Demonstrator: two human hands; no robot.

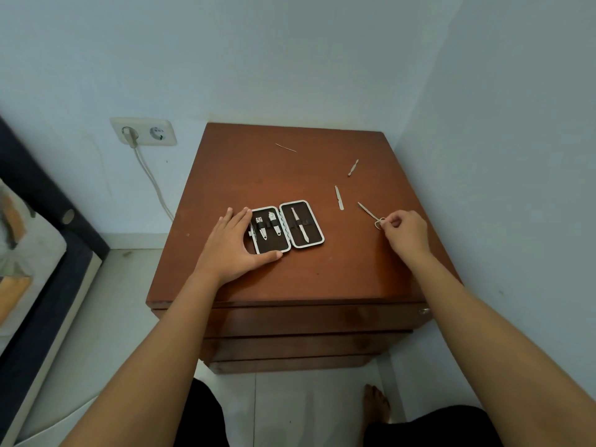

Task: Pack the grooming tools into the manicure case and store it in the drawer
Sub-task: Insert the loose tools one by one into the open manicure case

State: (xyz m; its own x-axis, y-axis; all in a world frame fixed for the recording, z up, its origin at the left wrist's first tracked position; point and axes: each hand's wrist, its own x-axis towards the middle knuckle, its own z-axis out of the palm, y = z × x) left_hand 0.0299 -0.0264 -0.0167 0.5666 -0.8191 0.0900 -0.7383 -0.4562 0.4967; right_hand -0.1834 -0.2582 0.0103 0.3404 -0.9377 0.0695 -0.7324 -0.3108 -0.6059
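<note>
The manicure case (287,226) lies open and flat on the brown wooden nightstand (290,275). Two clippers sit in its left half and a long tweezer in its right half. My left hand (233,245) rests on the case's left edge, fingers apart, thumb along the front rim. My right hand (406,233) pinches the ring handle of small scissors (369,211), whose blades point up-left on the tabletop. A flat metal file (339,197), a cuticle pusher (353,167) and a thin metal pick (285,147) lie loose further back.
Closed drawers (306,321) stack on the nightstand's front, with a small knob (424,311) at the right. Walls stand close behind and on the right. A wall socket with a plugged cable (143,132) is on the left, a bed (35,253) beyond it.
</note>
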